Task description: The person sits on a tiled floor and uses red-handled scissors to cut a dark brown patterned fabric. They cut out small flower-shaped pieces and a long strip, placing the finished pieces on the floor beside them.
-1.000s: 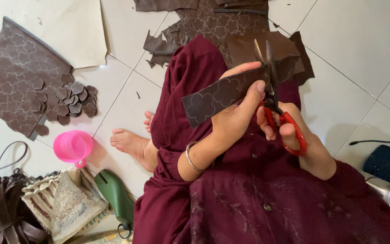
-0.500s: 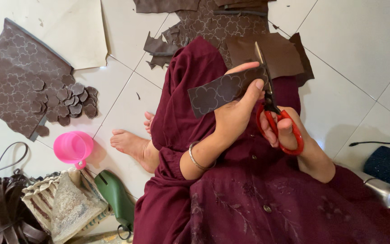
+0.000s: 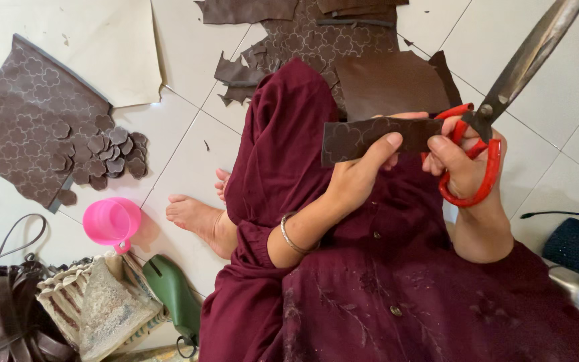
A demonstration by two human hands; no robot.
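Leather strip (image 3: 370, 137), centre frame, long axis horizontal, is pinched at its middle by the left hand (image 3: 356, 177); its right end meets the red-handled scissors (image 3: 487, 127) gripped by the right hand (image 3: 467, 167).

Your single head camera, looking steeply down over your lap, close on your left hand (image 3: 360, 177) and right hand (image 3: 467, 167), white tiled floor (image 3: 189, 144) filling the edges beyond, no second view to overlap
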